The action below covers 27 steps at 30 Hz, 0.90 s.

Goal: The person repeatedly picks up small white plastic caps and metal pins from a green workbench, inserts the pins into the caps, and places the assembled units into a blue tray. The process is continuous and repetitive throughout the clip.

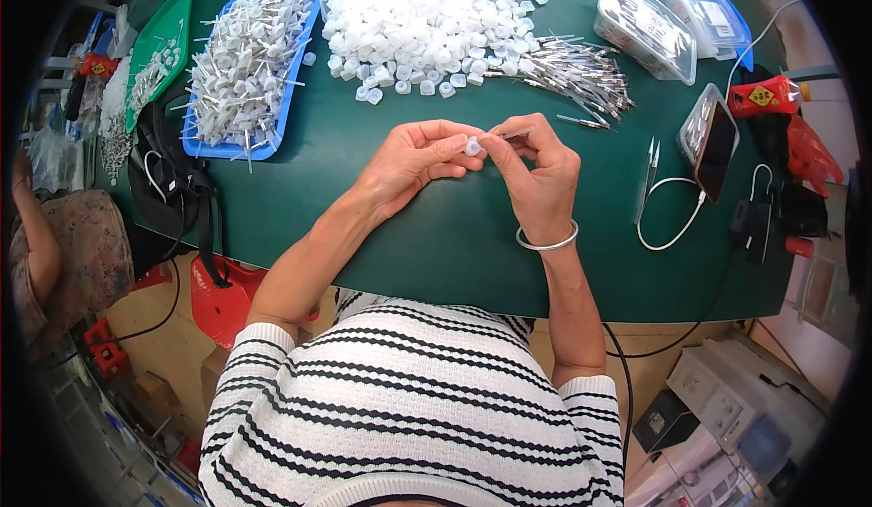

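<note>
My left hand [421, 164] pinches a small white plastic cap [472, 146] between thumb and fingertips above the green tabletop. Close against it, my right hand [538, 166] is closed on a thin metal rod [518, 132], whose end shows past the fingers. The fingertips of both hands nearly meet at the cap; whether the rod enters it is hidden. Beyond the hands lies a large heap of white caps [427, 16]. To its right spreads a pile of thin metal rods [581, 75]. A blue tray [295, 71] at left holds many caps with rods in them.
A clear plastic box [647, 27] of metal parts stands at the far right. Tweezers [651, 169] lie right of my hands, near a cabled phone [717, 151]. A green tray [163, 53] and a black strapped bag [177, 175] sit left. Another person's arm [36, 243] shows at the left edge.
</note>
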Motion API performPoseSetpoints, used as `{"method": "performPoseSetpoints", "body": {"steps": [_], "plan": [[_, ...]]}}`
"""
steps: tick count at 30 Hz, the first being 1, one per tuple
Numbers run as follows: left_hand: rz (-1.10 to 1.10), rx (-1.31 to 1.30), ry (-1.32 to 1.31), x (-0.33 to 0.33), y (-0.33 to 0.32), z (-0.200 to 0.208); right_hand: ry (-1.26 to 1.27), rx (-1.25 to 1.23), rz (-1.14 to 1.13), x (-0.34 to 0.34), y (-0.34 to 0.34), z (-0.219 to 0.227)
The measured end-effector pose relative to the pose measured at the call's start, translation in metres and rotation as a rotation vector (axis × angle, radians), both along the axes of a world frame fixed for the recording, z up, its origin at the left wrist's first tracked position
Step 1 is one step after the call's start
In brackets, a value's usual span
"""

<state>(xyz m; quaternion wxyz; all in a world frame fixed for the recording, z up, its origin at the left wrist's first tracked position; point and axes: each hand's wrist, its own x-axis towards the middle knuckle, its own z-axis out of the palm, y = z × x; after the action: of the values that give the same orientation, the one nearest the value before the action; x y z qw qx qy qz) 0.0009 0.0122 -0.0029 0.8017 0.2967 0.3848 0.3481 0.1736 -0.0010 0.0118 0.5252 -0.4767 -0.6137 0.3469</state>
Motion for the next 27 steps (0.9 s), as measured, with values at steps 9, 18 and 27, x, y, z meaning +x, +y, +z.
{"method": "performPoseSetpoints", "body": {"steps": [9, 18, 27], "plan": [[0.003, -0.002, -0.002, 0.000, 0.000, 0.001, -0.029, 0.024, -0.003, 0.000, 0.000, 0.000], [0.008, 0.007, 0.001, 0.001, -0.001, -0.001, -0.159, 0.094, 0.009, 0.002, 0.001, 0.003], [0.006, 0.031, 0.041, 0.002, -0.002, 0.001, -0.242, 0.117, 0.058, 0.010, 0.004, 0.006]]}}
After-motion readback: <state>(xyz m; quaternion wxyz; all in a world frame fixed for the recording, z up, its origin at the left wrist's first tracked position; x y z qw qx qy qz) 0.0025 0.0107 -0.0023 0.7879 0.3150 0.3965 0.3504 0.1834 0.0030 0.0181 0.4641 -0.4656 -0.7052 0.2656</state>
